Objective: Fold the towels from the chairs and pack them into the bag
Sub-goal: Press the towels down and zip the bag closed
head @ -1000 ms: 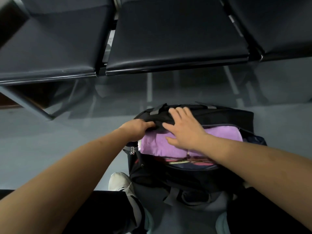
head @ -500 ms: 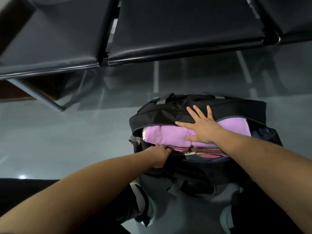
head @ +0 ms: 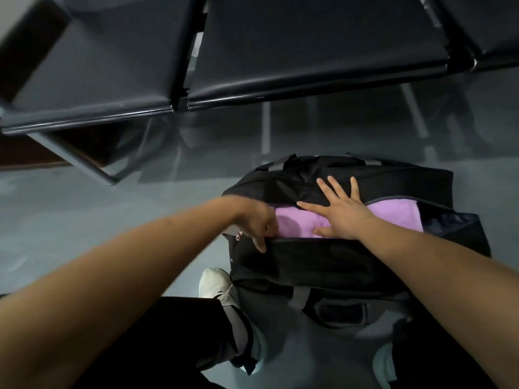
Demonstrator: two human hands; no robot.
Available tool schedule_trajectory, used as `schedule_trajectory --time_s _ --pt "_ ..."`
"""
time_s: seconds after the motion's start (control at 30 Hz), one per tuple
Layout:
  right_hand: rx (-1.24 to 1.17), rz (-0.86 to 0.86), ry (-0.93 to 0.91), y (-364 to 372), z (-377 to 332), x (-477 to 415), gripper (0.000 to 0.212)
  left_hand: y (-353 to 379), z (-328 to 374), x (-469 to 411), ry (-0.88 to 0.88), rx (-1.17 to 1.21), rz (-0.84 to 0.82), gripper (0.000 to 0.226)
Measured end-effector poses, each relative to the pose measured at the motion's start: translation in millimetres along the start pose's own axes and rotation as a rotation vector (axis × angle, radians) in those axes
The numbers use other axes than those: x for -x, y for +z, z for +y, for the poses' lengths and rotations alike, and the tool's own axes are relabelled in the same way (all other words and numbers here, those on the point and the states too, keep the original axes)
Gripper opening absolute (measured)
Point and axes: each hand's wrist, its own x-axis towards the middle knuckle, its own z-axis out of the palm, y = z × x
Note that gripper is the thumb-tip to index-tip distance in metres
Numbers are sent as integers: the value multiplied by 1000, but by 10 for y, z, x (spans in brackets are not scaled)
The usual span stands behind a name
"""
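We are looking down at a black bag (head: 323,265) sitting on the grey floor (head: 84,214) before a row of dark chairs (head: 309,43). Our right hand (head: 339,217), fingers spread flat, is pressing a folded purple towel (head: 393,217) inside the open bag. Our left hand (head: 258,220) is pinching the bag's near edge at its left end.
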Motion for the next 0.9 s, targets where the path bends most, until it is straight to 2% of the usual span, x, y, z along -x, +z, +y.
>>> schedule_trajectory --time_s 0.07,0.13,0.23,0.3,0.33,0.4,0.47,0.5,0.57,0.67,0.77,0.83,0.9 --pt "-22 -37 13 -50 -6 -3 70 -264 -84 225 9 56 118 24" --pt "-70 -82 11 -109 -6 -22 64 -329 -173 264 34 96 308 21" --pt "-255 -145 19 -220 50 -23 54 -269 -198 72 37 110 513 13" --pt "-468 -142 19 -366 92 35 44 -238 -149 -64 20 226 551 10" --pt "-582 -139 41 -445 111 76 40 -233 -118 -117 -7 279 555 17" --pt "-802 -127 117 -591 175 175 49 -243 -72 -214 -70 349 548 29" --pt "-1008 -95 200 -658 298 316 53 -283 -24 -287 -111 369 516 22" --pt "-1061 -87 203 -641 383 380 41 -316 7 -313 -124 361 504 19" --pt "-1020 -120 157 -593 549 488 16 -396 35 -363 -151 332 481 22" --pt "-877 -202 95 -568 668 649 15 -466 96 -429 -159 226 438 26" --pt "-760 -230 75 -682 710 746 19 -504 318 -598 12 176 405 22" --pt "-724 -161 54 -836 706 722 22 -501 504 -686 150 236 354 30" --pt "-698 -61 43 -992 695 672 17 -501 589 -759 193 317 337 53"
